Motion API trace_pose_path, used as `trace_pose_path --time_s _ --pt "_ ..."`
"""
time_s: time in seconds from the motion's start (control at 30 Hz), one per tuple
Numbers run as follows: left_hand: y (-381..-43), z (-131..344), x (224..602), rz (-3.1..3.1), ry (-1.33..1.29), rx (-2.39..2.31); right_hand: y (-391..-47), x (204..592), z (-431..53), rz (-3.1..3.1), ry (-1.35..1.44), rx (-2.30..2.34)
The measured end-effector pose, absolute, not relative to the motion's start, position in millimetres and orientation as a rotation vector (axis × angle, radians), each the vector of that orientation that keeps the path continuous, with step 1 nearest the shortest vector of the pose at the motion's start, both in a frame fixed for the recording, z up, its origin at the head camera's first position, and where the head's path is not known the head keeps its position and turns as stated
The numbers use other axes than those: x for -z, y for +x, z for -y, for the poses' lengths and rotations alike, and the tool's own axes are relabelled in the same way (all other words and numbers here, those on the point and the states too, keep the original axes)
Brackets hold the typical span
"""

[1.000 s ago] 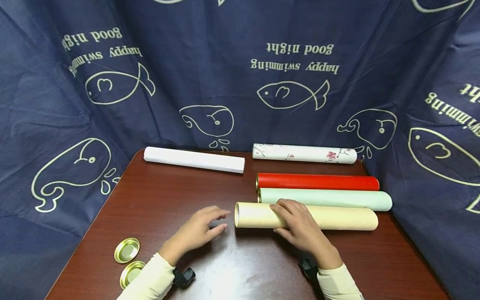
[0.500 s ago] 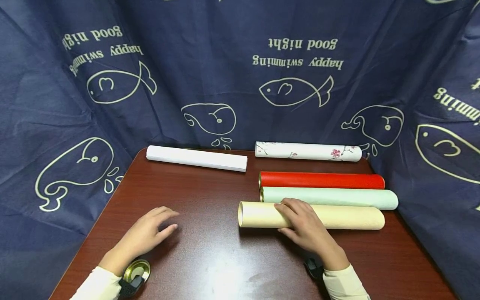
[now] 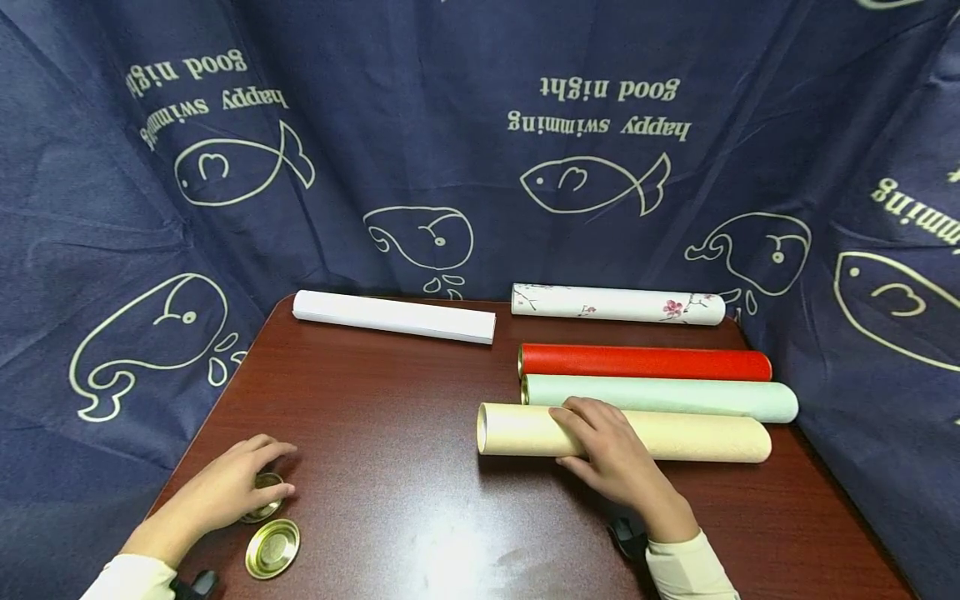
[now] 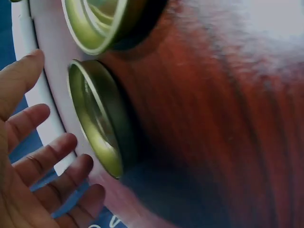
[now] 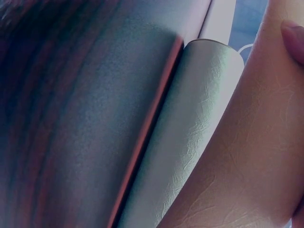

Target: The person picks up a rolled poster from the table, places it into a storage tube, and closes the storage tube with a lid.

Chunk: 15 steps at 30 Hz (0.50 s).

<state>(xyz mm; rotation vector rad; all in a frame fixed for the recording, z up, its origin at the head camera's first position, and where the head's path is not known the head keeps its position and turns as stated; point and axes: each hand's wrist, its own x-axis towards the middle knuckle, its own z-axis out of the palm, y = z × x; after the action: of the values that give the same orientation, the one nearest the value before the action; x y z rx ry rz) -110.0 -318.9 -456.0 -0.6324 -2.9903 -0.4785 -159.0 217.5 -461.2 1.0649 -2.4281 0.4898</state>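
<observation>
In the head view my right hand (image 3: 611, 458) grips a cream cardboard tube (image 3: 697, 436) around its left half, and the tube's left end is uncapped. The right wrist view has the same tube (image 5: 237, 142) filling its right side, a fingertip (image 5: 294, 40) on it. At the left, my left hand (image 3: 228, 487) hovers with relaxed, parted fingers over a gold metal lid (image 3: 259, 512), partly covering it. A second gold lid (image 3: 272, 550) lies just nearer the front. Seen from the left wrist, the fingers (image 4: 52, 156) are beside one lid (image 4: 95, 123), holding nothing.
Behind the cream tube lie a mint green tube (image 3: 667, 396) and a red tube (image 3: 645, 362). A white tube with blossom print (image 3: 615, 304) is along the back edge. White rolled paper (image 3: 393, 317) lies back left. A dark blue curtain (image 3: 450, 167) surrounds the brown table (image 3: 375, 467).
My left hand has moved from near the cream tube's uncapped end leftward to the gold lids. The right hand keeps its grip on the tube; the view has shifted slightly.
</observation>
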Motion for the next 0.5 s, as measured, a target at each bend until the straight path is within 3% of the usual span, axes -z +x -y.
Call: trace_pose_path --time_s 0.5 --pt "-101.2 321.3 464.1 3.047 -0.500 0.487 -157.9 459.6 -218.3 2.444 1.066 -0.483"
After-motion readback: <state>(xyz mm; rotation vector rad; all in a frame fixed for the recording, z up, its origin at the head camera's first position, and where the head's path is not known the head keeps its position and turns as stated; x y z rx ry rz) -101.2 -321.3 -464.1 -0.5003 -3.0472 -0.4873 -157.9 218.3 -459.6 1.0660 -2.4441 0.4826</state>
